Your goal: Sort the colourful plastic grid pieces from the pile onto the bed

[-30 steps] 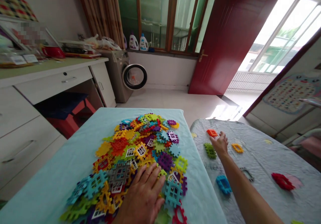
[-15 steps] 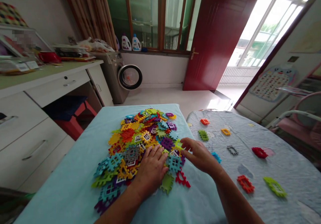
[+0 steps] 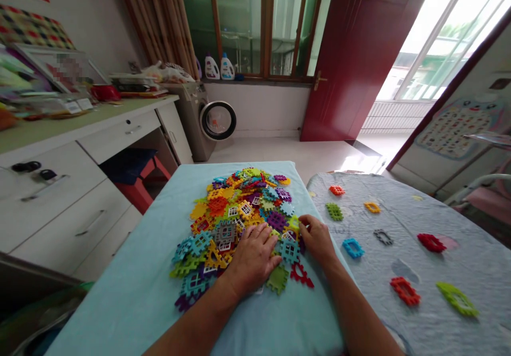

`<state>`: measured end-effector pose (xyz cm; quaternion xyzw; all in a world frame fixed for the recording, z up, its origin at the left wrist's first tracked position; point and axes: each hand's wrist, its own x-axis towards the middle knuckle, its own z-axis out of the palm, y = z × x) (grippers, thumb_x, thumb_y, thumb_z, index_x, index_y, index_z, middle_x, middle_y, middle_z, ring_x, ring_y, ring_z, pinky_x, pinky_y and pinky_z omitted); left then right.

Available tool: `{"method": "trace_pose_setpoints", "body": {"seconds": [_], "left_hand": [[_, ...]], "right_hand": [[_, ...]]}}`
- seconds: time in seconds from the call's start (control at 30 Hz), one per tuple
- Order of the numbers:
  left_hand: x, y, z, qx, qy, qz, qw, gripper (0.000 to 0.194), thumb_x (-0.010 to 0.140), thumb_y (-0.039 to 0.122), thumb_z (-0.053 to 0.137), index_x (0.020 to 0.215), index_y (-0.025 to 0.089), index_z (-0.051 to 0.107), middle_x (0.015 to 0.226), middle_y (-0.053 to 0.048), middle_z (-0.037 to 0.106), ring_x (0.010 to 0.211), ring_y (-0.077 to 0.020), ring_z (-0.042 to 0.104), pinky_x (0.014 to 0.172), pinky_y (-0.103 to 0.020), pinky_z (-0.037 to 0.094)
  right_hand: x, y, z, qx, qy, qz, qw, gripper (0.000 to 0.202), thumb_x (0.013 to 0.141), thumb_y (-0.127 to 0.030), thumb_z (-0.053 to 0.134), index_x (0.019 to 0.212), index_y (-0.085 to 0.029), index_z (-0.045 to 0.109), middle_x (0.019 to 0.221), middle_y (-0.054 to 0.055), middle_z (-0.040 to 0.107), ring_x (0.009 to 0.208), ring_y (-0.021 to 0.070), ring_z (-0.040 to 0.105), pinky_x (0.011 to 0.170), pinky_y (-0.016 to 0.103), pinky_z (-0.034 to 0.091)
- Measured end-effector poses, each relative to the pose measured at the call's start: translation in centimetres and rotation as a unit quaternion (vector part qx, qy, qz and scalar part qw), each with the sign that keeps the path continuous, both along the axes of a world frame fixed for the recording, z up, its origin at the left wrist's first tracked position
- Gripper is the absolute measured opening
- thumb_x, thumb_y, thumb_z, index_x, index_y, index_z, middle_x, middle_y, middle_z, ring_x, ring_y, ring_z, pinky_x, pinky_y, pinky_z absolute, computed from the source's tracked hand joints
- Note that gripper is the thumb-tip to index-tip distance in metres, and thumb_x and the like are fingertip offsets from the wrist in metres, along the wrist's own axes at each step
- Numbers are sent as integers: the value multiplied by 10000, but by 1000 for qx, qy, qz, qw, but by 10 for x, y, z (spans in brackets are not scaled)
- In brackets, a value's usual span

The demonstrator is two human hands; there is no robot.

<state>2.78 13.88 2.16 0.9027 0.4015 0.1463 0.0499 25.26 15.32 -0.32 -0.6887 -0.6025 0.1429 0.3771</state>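
A heap of colourful plastic interlocking building blocks (image 3: 217,205) lies on the light blue cloth, many with toothed edges and window-like grids. My left hand (image 3: 255,257) rests flat on the near side of the heap, fingers stretched out over the pieces. On the heap's right edge, my right hand (image 3: 318,237) has its fingers curled in and closed on a yellow-green block (image 3: 294,223). Near the hands lie a teal window block (image 3: 289,250), a green block (image 3: 278,279) and a red triangular block (image 3: 301,275). Some pieces under my left palm are hidden.
To the right, a grey-blue patterned cloth (image 3: 371,271) carries several separate blocks, among them a blue frame (image 3: 353,248) and an orange-red one (image 3: 405,291). Drawers (image 3: 56,191) and a stool (image 3: 130,172) stand left; a washing machine (image 3: 196,124) is behind.
My right hand's fingers have closed at the yellow-green block; before, they were spread beside it. My left hand stays on the heap. The whole view has shifted, and the blue frame shows fully now.
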Motion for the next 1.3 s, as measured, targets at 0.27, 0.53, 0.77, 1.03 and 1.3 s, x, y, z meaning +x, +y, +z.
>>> {"method": "trace_pose_setpoints", "body": {"seconds": [0.27, 0.53, 0.77, 1.03, 1.3], "left_hand": [[-2, 3, 5, 57, -28, 69, 996, 375, 946, 439, 553, 1267, 254, 610, 1424, -82, 582, 1405, -298, 418, 1212, -602, 170], [-10, 11, -4, 60, 0, 109, 992, 453, 921, 467, 582, 1325, 264, 600, 1435, -83, 579, 1387, -319, 441, 1168, -581, 313], [-16, 17, 2, 71, 9, 139, 988, 347, 961, 323, 524, 1291, 283, 621, 1375, -60, 632, 1336, -298, 498, 1153, -614, 313], [-23, 29, 0, 83, -10, 151, 985, 328, 932, 237, 537, 1240, 244, 653, 1319, -82, 661, 1283, -295, 537, 1125, -553, 368], [-33, 35, 9, 90, -36, 210, 973, 320, 885, 220, 569, 1194, 187, 645, 1322, -130, 628, 1193, -287, 590, 1029, -441, 462]], "right_hand": [[-1, 3, -2, -7, 53, -20, 998, 325, 784, -402, 461, 848, -200, 707, 783, 54, 735, 663, 198, 633, 702, 330, 470], [2, 4, -7, -1, 62, -23, 998, 321, 763, -415, 476, 821, -202, 709, 746, 48, 723, 633, 194, 617, 666, 325, 461], [3, 3, -8, -2, 70, -23, 997, 322, 774, -422, 484, 832, -196, 707, 729, 43, 712, 623, 184, 604, 663, 316, 455], [4, 3, -10, -10, 76, -27, 997, 327, 764, -416, 477, 843, -195, 705, 736, 45, 712, 646, 193, 612, 671, 323, 448], [3, 3, -8, -13, 78, -30, 996, 337, 753, -426, 481, 846, -193, 706, 753, 55, 720, 657, 199, 618, 682, 327, 452]]}}
